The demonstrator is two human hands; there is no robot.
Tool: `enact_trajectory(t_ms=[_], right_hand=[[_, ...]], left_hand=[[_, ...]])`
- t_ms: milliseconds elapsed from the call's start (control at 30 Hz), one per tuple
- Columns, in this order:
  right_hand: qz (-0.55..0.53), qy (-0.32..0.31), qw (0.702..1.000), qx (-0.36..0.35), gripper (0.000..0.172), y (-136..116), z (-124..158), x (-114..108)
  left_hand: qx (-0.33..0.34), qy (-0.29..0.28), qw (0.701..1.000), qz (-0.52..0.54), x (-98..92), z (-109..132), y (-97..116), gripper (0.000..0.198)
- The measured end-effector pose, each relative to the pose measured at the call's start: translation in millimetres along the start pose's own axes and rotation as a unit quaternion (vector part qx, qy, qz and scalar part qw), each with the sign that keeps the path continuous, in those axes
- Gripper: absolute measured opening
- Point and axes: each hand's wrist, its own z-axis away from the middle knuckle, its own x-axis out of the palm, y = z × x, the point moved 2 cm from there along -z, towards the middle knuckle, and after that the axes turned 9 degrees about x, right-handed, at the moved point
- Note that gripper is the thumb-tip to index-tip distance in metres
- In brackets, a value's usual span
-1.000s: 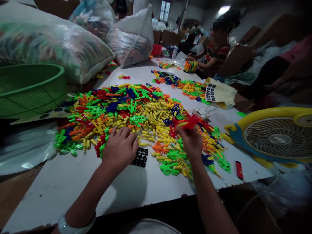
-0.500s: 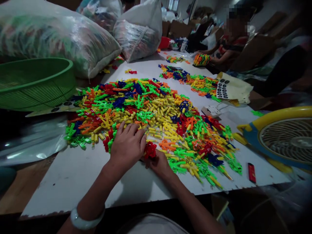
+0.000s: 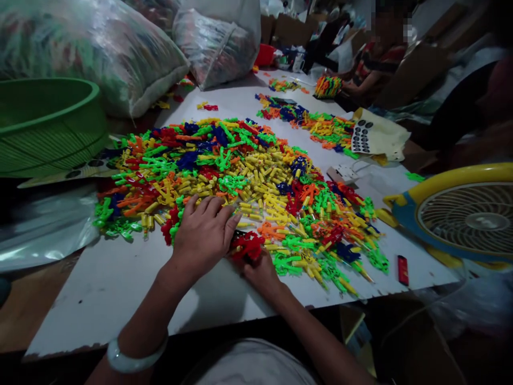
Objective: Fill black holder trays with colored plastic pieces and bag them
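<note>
A big heap of small plastic toy parts (image 3: 248,182) in yellow, green, red, orange and blue covers the white table (image 3: 120,289). My left hand (image 3: 204,232) lies palm down at the heap's near edge, fingers stretched over something dark that it hides. My right hand (image 3: 260,270) sits just to its right, fingers closed on a bunch of red plastic pieces (image 3: 246,246) pressed against the left hand's fingertips. A pale bangle (image 3: 132,355) circles my left wrist.
A green basket (image 3: 48,123) and bulging clear sacks (image 3: 100,53) stand at the left and back. A yellow and blue fan (image 3: 460,219) lies at the right, a red lighter (image 3: 402,270) beside it. Another person sits at the far end behind a second pile (image 3: 316,125).
My right hand came back from the heap's right side carrying red pieces and brought them down beside my left hand. The left hand stayed in place, now covering the black studded piece.
</note>
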Motion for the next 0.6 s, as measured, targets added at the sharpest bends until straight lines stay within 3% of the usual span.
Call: enact_trajectory(t_ms=[233,367,467,533,600], right_hand=[[0.167,0.005,0.986,-0.011,0.02,-7.5,6.3,18.1],[0.162,-0.004,0.986,-0.041,0.024,-13.8,2.1,18.5],[0.095,0.002,0.993,-0.067,0.019,-13.0,5.0,-8.1],[0.084,0.06,0.993,-0.064,0.019,-7.4,9.0,-40.6],[0.149,0.124,0.98,-0.052,0.021,0.1,9.9,-76.2]], left_hand=[[0.018,0.015,1.0,0.012,1.5,2.4,-0.9,0.043],[0.022,0.023,0.999,-0.002,3.8,0.9,1.9,0.05],[0.017,0.017,1.0,-0.015,4.1,1.5,-0.1,0.048],[0.035,0.009,0.999,-0.011,2.7,4.2,-4.0,0.045],[0.062,0.001,0.998,0.01,-0.4,7.7,-8.0,0.045]])
